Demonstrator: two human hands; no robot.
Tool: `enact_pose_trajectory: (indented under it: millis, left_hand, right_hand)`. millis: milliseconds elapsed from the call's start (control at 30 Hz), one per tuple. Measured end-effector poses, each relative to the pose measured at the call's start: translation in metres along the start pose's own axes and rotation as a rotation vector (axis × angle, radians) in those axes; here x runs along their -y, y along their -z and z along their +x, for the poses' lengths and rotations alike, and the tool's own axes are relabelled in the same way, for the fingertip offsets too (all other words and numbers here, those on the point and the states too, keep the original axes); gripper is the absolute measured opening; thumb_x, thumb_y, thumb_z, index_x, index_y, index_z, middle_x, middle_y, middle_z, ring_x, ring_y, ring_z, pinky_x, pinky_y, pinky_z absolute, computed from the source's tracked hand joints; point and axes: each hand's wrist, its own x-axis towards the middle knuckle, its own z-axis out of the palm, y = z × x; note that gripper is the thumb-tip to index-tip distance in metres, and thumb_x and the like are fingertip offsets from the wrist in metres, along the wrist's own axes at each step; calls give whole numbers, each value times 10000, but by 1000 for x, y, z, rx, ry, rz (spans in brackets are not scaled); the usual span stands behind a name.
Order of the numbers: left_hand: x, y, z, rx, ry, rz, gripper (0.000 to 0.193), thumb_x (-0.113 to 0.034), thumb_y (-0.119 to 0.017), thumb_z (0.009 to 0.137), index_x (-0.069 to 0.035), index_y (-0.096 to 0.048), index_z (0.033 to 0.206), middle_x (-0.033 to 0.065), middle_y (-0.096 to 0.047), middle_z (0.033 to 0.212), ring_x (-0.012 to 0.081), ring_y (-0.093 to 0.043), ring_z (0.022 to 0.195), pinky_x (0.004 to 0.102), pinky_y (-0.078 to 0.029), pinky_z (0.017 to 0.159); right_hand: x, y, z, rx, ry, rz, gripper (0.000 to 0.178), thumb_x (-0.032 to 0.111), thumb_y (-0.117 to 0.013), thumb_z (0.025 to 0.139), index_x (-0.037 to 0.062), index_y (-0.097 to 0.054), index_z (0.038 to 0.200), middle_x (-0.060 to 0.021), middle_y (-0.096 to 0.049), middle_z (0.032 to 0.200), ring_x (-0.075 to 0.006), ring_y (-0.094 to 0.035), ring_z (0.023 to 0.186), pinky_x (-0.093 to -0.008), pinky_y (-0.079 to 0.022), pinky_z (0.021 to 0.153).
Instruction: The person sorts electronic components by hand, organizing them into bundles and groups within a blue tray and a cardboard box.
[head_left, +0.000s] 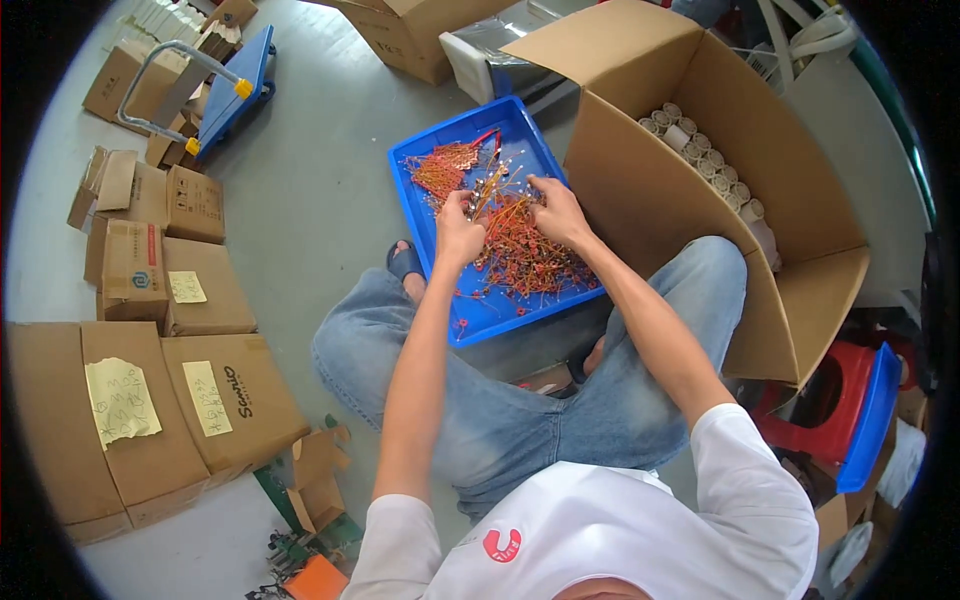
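A blue plastic tray (515, 125) lies in front of my knees. A tangled heap of thin orange-red wire pieces (530, 255) with small knobby ends fills its middle and right. Above the heap, my left hand (460, 230) is closed on a few of the wire pieces, their ends poking past the fingertips. Opposite it, my right hand (560, 213) pinches at the same loose bunch; its fingertips are partly hidden among the strands. A neater bundle of orange strands (437, 175) rests at the tray's far left, beside a slim red-handled tool (487, 138).
At my right stands a big open carton (650, 170) holding several white rolls (715, 165). Closed cartons (215, 290) are stacked along the left. A blue trolley (235, 90) is at the far left, a red stool (825, 405) at the near right.
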Motion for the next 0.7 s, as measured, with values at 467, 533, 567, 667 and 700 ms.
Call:
enact_pose_trajectory:
  millis: [467,533,567,667,700]
  left_hand:
    - [-9,17,-6,193,-20,-271,477,21,-712,757,42,-530,1198,130,-671,1005,191,-637,917,322,-503,793]
    - [-10,12,-10,203,-10,-277,466,8,-725,756,38,-544,1183,124,-663,1024,194,-628,940,320,-495,825]
    - [-11,8,-12,159,17,-219,471,-4,-725,754,46,-541,1184,136,-665,1024,200,-633,940,323,-496,822]
    - [-9,-1,-17,72,34,-108,482,-17,-723,751,61,-533,1187,155,-670,1022,213,-643,933,332,-499,811]
    - [-11,-3,-17,39,20,-59,486,-20,-721,751,67,-529,1189,162,-672,1019,219,-649,926,337,-502,803]
  right_hand:
    - [40,32,14,818,-524,1064,176,25,-553,930,-84,-613,1053,-118,-674,855,-164,-668,714,-290,-550,585]
    - [45,32,11,729,-465,858,153,26,-560,896,-81,-628,982,-159,-678,810,-204,-681,717,-336,-545,601]
    - [48,32,9,638,-405,653,138,26,-568,863,-79,-643,911,-200,-683,765,-245,-694,719,-381,-540,616]
    - [55,31,5,508,-243,416,172,23,-565,795,-72,-650,911,-265,-642,821,-376,-652,804,-449,-508,705]
    - [54,31,3,437,-167,295,196,21,-564,762,-69,-653,911,-297,-621,849,-441,-631,846,-482,-492,749]
